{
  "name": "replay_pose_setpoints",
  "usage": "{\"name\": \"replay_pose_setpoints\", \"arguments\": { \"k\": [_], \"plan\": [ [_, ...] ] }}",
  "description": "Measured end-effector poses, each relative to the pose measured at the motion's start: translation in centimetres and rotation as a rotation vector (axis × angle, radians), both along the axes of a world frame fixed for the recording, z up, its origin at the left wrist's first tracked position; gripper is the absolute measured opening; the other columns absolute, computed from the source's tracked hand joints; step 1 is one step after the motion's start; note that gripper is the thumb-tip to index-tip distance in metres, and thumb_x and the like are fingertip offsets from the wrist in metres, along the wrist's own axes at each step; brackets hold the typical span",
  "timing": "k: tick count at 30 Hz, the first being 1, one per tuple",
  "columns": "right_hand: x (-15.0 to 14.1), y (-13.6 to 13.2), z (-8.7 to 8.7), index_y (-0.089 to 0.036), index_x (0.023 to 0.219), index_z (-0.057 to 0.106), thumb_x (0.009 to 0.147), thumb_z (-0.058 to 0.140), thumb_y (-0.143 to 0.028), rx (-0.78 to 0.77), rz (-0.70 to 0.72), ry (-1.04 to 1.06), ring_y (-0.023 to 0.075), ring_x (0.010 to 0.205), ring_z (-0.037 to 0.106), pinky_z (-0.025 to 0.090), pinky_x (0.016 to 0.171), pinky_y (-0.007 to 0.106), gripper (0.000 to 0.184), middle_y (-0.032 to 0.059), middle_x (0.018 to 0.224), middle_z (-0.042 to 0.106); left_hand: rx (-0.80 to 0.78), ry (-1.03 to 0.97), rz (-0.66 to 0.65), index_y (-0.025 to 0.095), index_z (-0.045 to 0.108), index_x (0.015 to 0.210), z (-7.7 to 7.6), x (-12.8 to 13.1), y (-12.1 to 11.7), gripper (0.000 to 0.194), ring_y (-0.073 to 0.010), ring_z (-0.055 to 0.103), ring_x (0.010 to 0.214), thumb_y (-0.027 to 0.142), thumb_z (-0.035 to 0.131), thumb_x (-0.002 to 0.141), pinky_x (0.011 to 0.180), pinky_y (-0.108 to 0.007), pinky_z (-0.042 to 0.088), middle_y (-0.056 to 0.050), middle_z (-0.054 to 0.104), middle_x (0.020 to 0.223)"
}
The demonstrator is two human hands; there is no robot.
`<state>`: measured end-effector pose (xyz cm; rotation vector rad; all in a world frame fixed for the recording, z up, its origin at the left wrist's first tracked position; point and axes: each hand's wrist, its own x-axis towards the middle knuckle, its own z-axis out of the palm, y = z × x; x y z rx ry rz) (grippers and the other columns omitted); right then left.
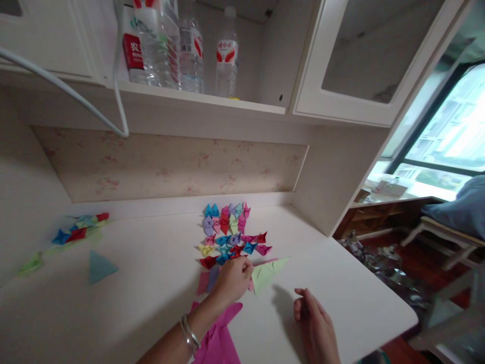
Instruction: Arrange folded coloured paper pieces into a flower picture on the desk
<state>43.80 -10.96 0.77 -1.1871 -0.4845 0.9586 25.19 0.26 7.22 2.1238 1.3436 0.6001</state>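
Note:
My left hand (234,279) is closed, pinching the left end of a pale green folded paper triangle (268,272) that sticks out to the right just above the white desk (159,273). Under and beside this hand lie flat pink and purple paper sheets (207,281). My right hand (313,322) rests near the desk's front edge with its fingers curled loosely and nothing in it. Just beyond my left hand sits a cluster of several small folded origami pieces (231,233) in many colours. A magenta paper (219,339) lies under my left forearm.
A blue-green paper triangle (99,267) lies on the left of the desk, with more small folded pieces (79,231) and a green scrap (32,264) further left. Water bottles (189,48) stand on the shelf above. The desk's right edge drops to the floor.

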Motion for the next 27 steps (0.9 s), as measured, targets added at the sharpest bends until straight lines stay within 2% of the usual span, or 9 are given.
{"name": "replay_pose_setpoints", "arguments": {
  "k": [2,5,12,17,22,27],
  "plan": [
    [0.2,-0.3,-0.6,-0.017,0.090,0.065,0.077,0.063,-0.056,0.006,-0.025,-0.001,0.0112,0.054,0.042,0.033,0.051,0.022,0.042,-0.0037,0.055,0.052,0.019,0.117,0.022,0.021,0.067,0.078,-0.2,1.2,0.8,0.025,-0.0130,0.065,0.071,0.025,0.044,0.088,0.057,-0.020,0.036,-0.001,0.073,0.077],
    [0.0,-0.3,-1.0,-0.016,0.089,0.066,0.077,0.063,-0.056,-0.008,0.013,-0.035,0.0117,0.053,0.043,0.033,0.051,0.022,0.042,-0.0031,0.054,0.052,0.036,0.197,0.050,0.021,0.068,0.081,-0.4,2.3,1.6,0.023,-0.0155,0.065,0.079,0.023,0.046,0.086,0.062,-0.022,0.040,-0.003,0.073,0.085],
    [0.0,0.0,-0.9,-0.016,0.087,0.065,0.080,0.060,-0.055,-0.017,0.058,-0.073,0.0127,0.055,0.044,0.034,0.052,0.023,0.040,-0.0024,0.057,0.053,0.044,0.276,0.054,0.018,0.069,0.085,-0.5,3.1,1.9,0.024,-0.0180,0.067,0.080,0.019,0.045,0.084,0.071,-0.025,0.045,-0.008,0.074,0.084],
    [-0.1,-0.1,-1.0,-0.016,0.088,0.065,0.082,0.058,-0.053,-0.034,0.104,-0.149,0.0140,0.057,0.045,0.035,0.054,0.024,0.039,-0.0015,0.059,0.053,0.032,0.327,0.062,0.015,0.071,0.082,-0.5,3.2,1.8,0.025,-0.0189,0.069,0.077,0.018,0.046,0.081,0.070,-0.025,0.047,-0.008,0.073,0.069],
    [0.3,0.1,-1.8,-0.016,0.088,0.065,0.081,0.056,-0.057,-0.056,0.138,-0.212,0.0148,0.056,0.046,0.034,0.054,0.025,0.043,-0.0007,0.059,0.055,0.068,0.339,0.099,0.015,0.073,0.083,-0.7,3.6,1.7,0.027,-0.0233,0.069,0.083,0.020,0.046,0.080,0.070,-0.029,0.049,-0.013,0.074,0.086],
    [0.3,0.3,-1.8,-0.015,0.085,0.065,0.077,0.057,-0.062,-0.087,0.111,-0.241,0.0148,0.054,0.045,0.034,0.052,0.025,0.049,-0.0006,0.057,0.055,0.060,0.337,0.133,0.017,0.074,0.084,-1.2,4.4,1.6,0.027,-0.0230,0.069,0.085,0.020,0.047,0.080,0.072,-0.029,0.050,-0.013,0.074,0.089]
  ]
}}
